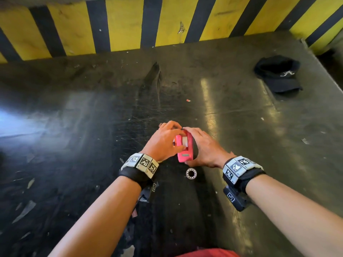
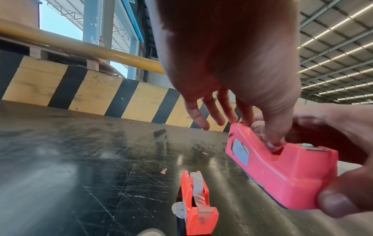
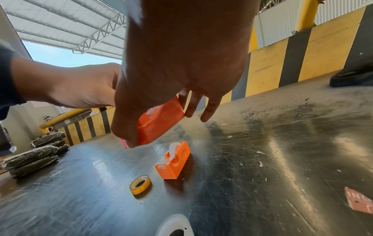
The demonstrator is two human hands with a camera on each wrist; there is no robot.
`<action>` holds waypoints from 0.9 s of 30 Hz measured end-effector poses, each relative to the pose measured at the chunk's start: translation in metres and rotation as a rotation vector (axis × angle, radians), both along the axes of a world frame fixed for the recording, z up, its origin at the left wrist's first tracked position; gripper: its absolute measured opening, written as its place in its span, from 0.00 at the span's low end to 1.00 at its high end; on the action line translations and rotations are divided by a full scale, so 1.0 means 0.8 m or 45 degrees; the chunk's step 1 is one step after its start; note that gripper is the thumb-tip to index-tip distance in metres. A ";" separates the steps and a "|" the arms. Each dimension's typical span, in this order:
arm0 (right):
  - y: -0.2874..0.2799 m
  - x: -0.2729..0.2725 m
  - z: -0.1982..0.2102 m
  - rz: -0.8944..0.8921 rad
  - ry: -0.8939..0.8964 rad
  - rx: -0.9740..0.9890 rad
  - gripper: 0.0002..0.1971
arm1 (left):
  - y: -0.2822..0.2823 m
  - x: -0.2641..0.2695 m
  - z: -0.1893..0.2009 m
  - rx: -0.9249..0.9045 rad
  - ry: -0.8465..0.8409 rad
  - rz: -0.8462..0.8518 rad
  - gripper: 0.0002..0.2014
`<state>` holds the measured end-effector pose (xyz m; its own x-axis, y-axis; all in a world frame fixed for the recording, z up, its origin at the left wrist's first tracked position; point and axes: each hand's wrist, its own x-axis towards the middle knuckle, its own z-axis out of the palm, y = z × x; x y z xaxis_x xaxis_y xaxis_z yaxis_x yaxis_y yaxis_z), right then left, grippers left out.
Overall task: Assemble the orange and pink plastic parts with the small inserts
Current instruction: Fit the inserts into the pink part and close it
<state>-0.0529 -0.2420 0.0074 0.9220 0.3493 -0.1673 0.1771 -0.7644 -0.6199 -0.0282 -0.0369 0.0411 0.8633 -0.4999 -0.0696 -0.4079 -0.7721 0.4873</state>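
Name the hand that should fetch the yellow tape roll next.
Left, probably. The right hand grips the lifted pink dispenser; the left hand only has its thumb in the slot, fingers spread, so it can leave for the yellow tape roll.

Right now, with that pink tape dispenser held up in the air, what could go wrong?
The right hand holds the pink tape dispenser tilted off the table while the thumb of the left hand pushes into its well; a hard push might twist it loose. The orange tape dispenser stands just under the hands, so a drop could knock it. The loose tape roll lies between the wrists and may get nudged away.
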 end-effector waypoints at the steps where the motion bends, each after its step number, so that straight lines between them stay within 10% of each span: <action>1: 0.001 -0.003 0.001 -0.003 0.011 0.002 0.62 | 0.000 -0.004 0.001 -0.034 0.001 0.006 0.21; 27: -0.009 0.082 -0.097 -0.129 0.277 -0.296 0.65 | 0.047 0.021 -0.044 -0.267 0.262 0.213 0.22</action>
